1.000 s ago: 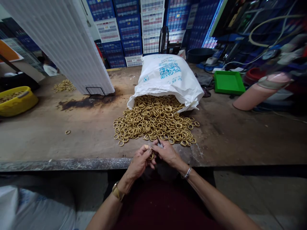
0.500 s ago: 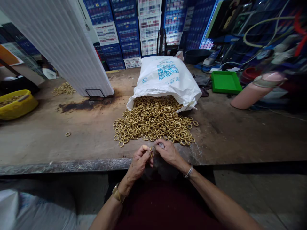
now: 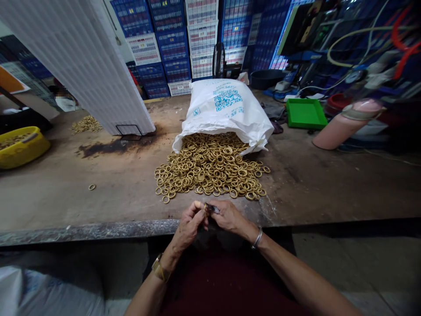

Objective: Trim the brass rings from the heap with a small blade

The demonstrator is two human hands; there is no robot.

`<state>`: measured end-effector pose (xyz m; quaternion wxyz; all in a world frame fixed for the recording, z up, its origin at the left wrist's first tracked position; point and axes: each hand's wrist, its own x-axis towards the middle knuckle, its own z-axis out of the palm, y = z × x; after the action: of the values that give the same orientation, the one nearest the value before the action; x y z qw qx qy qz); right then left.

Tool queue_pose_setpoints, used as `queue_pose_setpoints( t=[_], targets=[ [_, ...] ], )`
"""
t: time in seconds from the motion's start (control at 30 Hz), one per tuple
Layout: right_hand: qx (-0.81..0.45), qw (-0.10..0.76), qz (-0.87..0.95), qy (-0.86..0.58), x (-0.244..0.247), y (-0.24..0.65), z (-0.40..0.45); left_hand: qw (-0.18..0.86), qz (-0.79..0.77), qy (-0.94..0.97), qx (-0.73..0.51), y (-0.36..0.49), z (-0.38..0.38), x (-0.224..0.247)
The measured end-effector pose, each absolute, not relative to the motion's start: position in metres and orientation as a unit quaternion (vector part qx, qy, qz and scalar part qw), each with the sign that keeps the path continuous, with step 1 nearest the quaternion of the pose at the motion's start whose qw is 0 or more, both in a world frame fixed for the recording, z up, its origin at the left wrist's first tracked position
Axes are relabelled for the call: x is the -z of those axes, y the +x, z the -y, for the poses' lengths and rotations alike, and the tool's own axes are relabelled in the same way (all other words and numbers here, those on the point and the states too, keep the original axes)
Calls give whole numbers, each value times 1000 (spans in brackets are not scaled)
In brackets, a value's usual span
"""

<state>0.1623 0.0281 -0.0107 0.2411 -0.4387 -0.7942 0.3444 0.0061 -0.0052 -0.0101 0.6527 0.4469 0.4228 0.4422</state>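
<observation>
Holding a brass-coloured ring [image 3: 205,208] to a dark-tipped tool [image 3: 213,208], just before the heap of rings [image 3: 207,169].
The left hand [image 3: 190,224] pinches the ring, thumb against finger; the right hand [image 3: 230,216] curls closed around the tool. Behind the heap lies a white sack [image 3: 226,107]; left of it, one loose ring [image 3: 92,187].

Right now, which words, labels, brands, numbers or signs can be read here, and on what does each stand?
"PPS", probably, on the white sack.
Other blue characters and square mark there: too blurred.
QR code, same sack: not readable by eye.
Yellow labels on stacked crates: too small.
Blue print on bag at lower left: blurred.
</observation>
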Motion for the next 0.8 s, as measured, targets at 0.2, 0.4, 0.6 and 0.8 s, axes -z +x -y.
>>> queue_pose_setpoints(
  t=[0.2, 0.4, 0.6, 0.8],
  targets=[
    [-369, 215, 798, -425, 10, 163, -34, 672, -410, 427, -444, 5, 7, 4],
    [-370, 249, 775, -448, 9, 158, -41, 725, -347, 337, -490, 6, 7, -4],
    [-332, 246, 787, -458, 19, 150, -35, 726, -369, 282, -508, 2, 8, 9],
    [-182, 200, 804, -530, 20, 135, -48, 721, -398, 213, -527, 0, 9, 8]
  ],
)
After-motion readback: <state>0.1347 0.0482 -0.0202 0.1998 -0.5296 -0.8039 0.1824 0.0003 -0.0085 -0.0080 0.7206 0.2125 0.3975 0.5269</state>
